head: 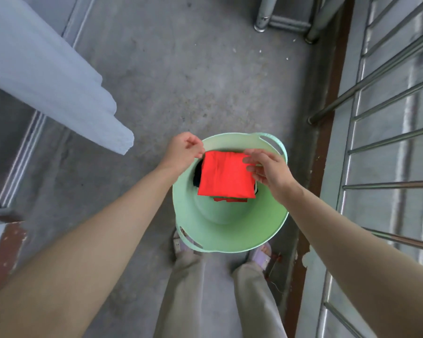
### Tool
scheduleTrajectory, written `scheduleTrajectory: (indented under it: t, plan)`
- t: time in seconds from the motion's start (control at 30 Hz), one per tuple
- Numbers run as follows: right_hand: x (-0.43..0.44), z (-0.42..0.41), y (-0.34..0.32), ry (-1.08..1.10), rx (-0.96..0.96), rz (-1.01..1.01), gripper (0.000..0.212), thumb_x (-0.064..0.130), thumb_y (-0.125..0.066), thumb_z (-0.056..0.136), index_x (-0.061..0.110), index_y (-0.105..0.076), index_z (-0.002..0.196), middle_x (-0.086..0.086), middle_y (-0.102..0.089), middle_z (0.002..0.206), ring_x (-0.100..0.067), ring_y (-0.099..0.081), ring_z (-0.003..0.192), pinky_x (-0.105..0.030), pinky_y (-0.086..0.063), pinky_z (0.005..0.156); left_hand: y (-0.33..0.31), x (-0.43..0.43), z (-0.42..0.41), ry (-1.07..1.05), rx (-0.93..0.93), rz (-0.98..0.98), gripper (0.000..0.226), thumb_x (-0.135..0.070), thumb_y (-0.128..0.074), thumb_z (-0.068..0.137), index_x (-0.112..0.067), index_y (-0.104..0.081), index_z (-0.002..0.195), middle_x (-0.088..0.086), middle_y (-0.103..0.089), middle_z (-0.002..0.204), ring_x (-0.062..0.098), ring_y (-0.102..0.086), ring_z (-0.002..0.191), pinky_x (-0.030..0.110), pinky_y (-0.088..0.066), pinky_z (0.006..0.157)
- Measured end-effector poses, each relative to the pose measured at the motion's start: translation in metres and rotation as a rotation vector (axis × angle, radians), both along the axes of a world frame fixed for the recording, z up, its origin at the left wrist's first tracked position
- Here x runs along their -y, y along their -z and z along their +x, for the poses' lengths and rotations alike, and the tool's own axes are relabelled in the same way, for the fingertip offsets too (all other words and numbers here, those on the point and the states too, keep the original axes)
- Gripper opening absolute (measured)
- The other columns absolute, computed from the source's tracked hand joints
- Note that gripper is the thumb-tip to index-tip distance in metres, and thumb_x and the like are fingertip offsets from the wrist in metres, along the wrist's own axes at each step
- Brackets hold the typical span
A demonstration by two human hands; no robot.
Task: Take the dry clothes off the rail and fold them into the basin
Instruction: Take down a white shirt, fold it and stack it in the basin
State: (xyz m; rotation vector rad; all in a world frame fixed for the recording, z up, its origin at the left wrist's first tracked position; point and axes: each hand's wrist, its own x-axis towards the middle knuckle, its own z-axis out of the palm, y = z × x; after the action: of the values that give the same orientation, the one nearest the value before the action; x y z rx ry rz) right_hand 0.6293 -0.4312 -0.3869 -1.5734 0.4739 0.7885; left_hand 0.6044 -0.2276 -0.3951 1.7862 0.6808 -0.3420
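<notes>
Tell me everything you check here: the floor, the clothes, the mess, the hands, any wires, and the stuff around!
Surface: bare grey concrete floor.
Job's things: folded red cloth over dark clothes in the green basin.
Clutter: small white specks on the floor.
Hands: left hand and right hand each seem to pinch a top corner of the red cloth.
Cables: nothing seen.
Surroundings: pale cloth hanging left, metal rails right.
</notes>
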Motion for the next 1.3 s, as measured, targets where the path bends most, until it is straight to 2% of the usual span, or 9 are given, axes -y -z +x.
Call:
scheduleTrajectory:
  t: [0.1, 0.27, 0.4, 0.53, 0.63, 0.83, 1.13, 1.23, 1.3]
  plan:
    - [-0.009, -0.012, -0.04, 0.062, 0.074, 0.066, 0.021, 0.011, -0.05, 0.089, 0.02, -0.069, 0.094, 0.006, -0.065, 0.078, -0.005, -0.053, 0.062, -0.02, -0.037, 0.062, -0.046, -0.008, -0.016, -0.072, 0.014, -0.033, 0.022, -0.001, -0.053, 0.091, -0.016, -0.051, 0.075, -0.001, -0.061, 0.072, -0.004, -0.057, 0.051, 0.01, -0.04, 0.051]
    - [-0.035, -0.027, -0.102, 0.033, 0.093, 0.164, 0.021, 0.016, -0.049, 0.092, 0.02, -0.069, 0.09, 0.006, -0.065, 0.078, -0.005, -0.053, 0.062, -0.02, -0.039, 0.064, -0.124, -0.028, -0.041, -0.133, 0.067, 0.008, 0.018, -0.002, -0.054, 0.09, -0.015, -0.054, 0.078, 0.001, -0.063, 0.075, 0.009, -0.058, 0.066, 0.018, -0.042, 0.06]
    - [-0.055, -0.027, -0.154, -0.159, 0.157, 0.162, 0.024, 0.017, -0.048, 0.094, 0.02, -0.068, 0.081, 0.006, -0.063, 0.074, -0.005, -0.05, 0.059, -0.018, -0.035, 0.058, -0.185, -0.046, -0.054, -0.114, 0.105, 0.076, 0.016, -0.004, -0.056, 0.089, -0.016, -0.057, 0.078, 0.001, -0.066, 0.077, 0.009, -0.061, 0.065, 0.022, -0.043, 0.064]
    - [-0.073, -0.014, -0.211, -0.327, 0.289, 0.218, 0.027, 0.014, -0.044, 0.096, 0.018, -0.066, 0.08, 0.004, -0.061, 0.067, 0.001, -0.048, 0.048, -0.012, -0.03, 0.046, -0.251, -0.057, -0.067, -0.215, 0.213, 0.136, 0.018, -0.004, -0.057, 0.089, -0.017, -0.057, 0.076, 0.001, -0.065, 0.075, -0.004, -0.058, 0.051, 0.018, -0.042, 0.06]
    - [-0.083, -0.008, -0.251, -0.409, 0.39, 0.265, 0.028, 0.013, -0.044, 0.097, 0.015, -0.065, 0.079, 0.005, -0.058, 0.058, 0.001, -0.047, 0.042, -0.013, -0.03, 0.044, -0.298, -0.058, -0.077, -0.267, 0.292, 0.154, 0.019, -0.001, -0.059, 0.087, -0.016, -0.057, 0.076, 0.004, -0.064, 0.076, -0.002, -0.059, 0.054, 0.017, -0.041, 0.059]
    - [-0.109, -0.008, -0.332, -0.579, 0.594, 0.36, 0.031, 0.008, -0.045, 0.096, 0.017, -0.065, 0.076, 0.001, -0.058, 0.065, 0.0, -0.046, 0.047, -0.013, -0.031, 0.047, -0.385, -0.073, -0.106, -0.338, 0.409, 0.259, 0.018, 0.001, -0.06, 0.085, -0.014, -0.06, 0.076, 0.009, -0.067, 0.078, 0.018, -0.06, 0.068, 0.024, -0.042, 0.061]
    - [-0.163, -0.015, -0.461, -0.689, 0.925, 0.453, 0.033, 0.02, -0.044, 0.097, 0.021, -0.069, 0.076, 0.004, -0.065, 0.074, -0.006, -0.054, 0.066, -0.016, -0.039, 0.059, -0.515, -0.104, -0.122, -0.382, 0.621, 0.501, 0.011, -0.001, -0.06, 0.086, -0.011, -0.063, 0.08, 0.011, -0.068, 0.087, 0.014, -0.061, 0.075, 0.023, -0.045, 0.064]
    - [-0.186, -0.013, -0.504, -0.688, 1.027, 0.456, 0.031, 0.022, -0.045, 0.096, 0.019, -0.072, 0.083, 0.002, -0.069, 0.082, -0.008, -0.059, 0.074, -0.013, -0.043, 0.06, -0.553, -0.124, -0.118, -0.394, 0.728, 0.604, 0.011, -0.002, -0.059, 0.086, -0.011, -0.065, 0.082, 0.004, -0.067, 0.084, 0.014, -0.06, 0.076, 0.023, -0.046, 0.065]
    - [-0.205, -0.01, -0.531, -0.673, 1.052, 0.49, 0.027, 0.022, -0.047, 0.095, 0.017, -0.073, 0.087, 0.004, -0.068, 0.082, -0.008, -0.06, 0.076, -0.018, -0.045, 0.063, -0.578, -0.14, -0.113, -0.416, 0.817, 0.686, 0.015, -0.002, -0.057, 0.087, -0.014, -0.065, 0.081, -0.002, -0.066, 0.084, 0.011, -0.059, 0.076, 0.022, -0.042, 0.066]
